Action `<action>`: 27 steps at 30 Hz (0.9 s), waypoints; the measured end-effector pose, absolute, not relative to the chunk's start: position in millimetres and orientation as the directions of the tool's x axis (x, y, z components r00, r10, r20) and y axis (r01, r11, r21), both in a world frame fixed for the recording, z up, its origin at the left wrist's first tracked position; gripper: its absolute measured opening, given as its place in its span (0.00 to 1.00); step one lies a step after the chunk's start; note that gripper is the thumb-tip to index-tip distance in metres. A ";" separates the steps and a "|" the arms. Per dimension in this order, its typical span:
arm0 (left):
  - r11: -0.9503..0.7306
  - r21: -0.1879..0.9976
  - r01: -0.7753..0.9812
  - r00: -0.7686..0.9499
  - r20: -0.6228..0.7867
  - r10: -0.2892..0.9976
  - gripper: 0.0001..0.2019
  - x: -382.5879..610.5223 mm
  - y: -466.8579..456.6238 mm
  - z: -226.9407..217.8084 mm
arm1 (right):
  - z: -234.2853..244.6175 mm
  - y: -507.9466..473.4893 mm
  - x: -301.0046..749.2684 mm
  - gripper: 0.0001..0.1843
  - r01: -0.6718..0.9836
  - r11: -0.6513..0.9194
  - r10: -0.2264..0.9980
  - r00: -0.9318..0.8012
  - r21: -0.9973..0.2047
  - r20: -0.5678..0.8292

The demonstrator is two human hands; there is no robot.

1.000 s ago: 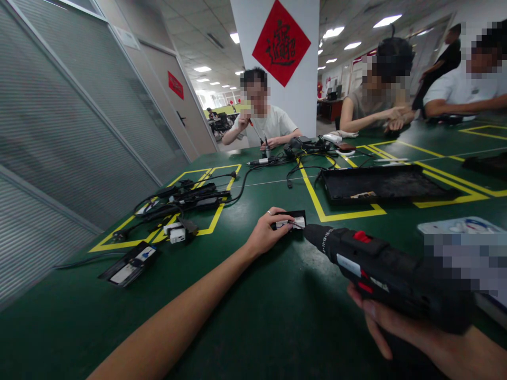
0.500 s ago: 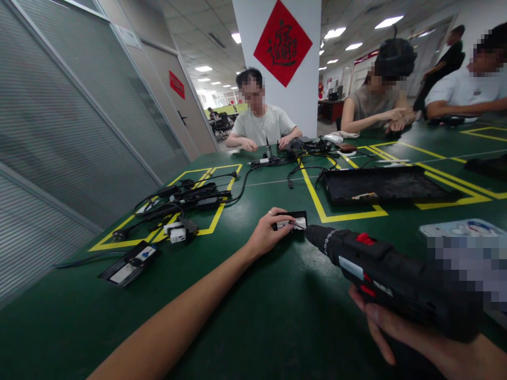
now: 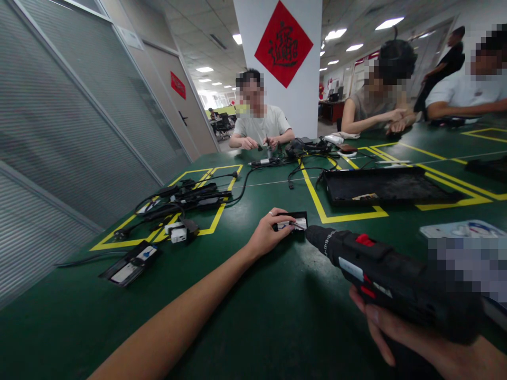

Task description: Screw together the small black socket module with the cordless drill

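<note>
My right hand point(image 3: 400, 322) is wrapped round the grip of a black and red cordless drill point(image 3: 380, 269), which points left. The drill's thin bit reaches toward a small black casing with a white inside point(image 3: 303, 222) on the green table point(image 3: 237, 316). My left hand point(image 3: 269, 232), with a ring on one finger, holds that casing down against the table. Its fingertips lie close to the bit's tip, and the exact spot where the bit meets the casing is too small to make out.
Left of my arm lies a similar black and white casing point(image 3: 132, 264), with a pile of black cables and adapters point(image 3: 190, 198) behind it. A black tray point(image 3: 388, 184) sits at right, near a pale blue box point(image 3: 463, 230). A co-worker point(image 3: 261, 124) sits opposite.
My hands, the drill and the casing stay practically still. Across the table, the co-worker's hands have shifted closer together and one now holds a small dark piece.
</note>
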State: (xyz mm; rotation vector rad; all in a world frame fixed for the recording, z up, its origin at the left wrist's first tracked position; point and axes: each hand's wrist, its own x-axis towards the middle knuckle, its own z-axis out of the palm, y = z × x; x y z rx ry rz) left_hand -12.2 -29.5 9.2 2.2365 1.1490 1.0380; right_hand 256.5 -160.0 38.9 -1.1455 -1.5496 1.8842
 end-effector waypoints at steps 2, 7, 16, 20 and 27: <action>-0.571 0.642 0.511 0.380 0.427 0.820 0.10 -12.0 -29.5 9.3 | 38.6 -159.2 255.2 0.23 0.144 -0.279 0.761 -0.570 -0.949 -0.310; -0.570 0.643 0.512 0.386 0.420 0.821 0.09 -12.0 -31.1 11.4 | 41.5 -168.0 256.4 0.18 0.148 -0.239 0.797 -0.535 -0.960 -0.281; -0.579 0.637 0.509 0.391 0.428 0.815 0.10 -11.1 -33.6 13.0 | 38.8 -176.3 257.1 0.17 0.322 -0.173 0.875 -0.384 -0.931 -0.296; -0.575 0.640 0.509 0.392 0.423 0.817 0.10 -10.9 -34.8 14.0 | 32.4 -176.0 256.4 0.19 0.276 -0.212 0.875 -0.374 -0.937 -0.308; -0.585 0.626 0.516 0.400 0.428 0.811 0.11 -10.1 -35.1 14.4 | 38.8 -178.2 254.0 0.13 0.234 -0.263 0.866 -0.370 -0.936 -0.336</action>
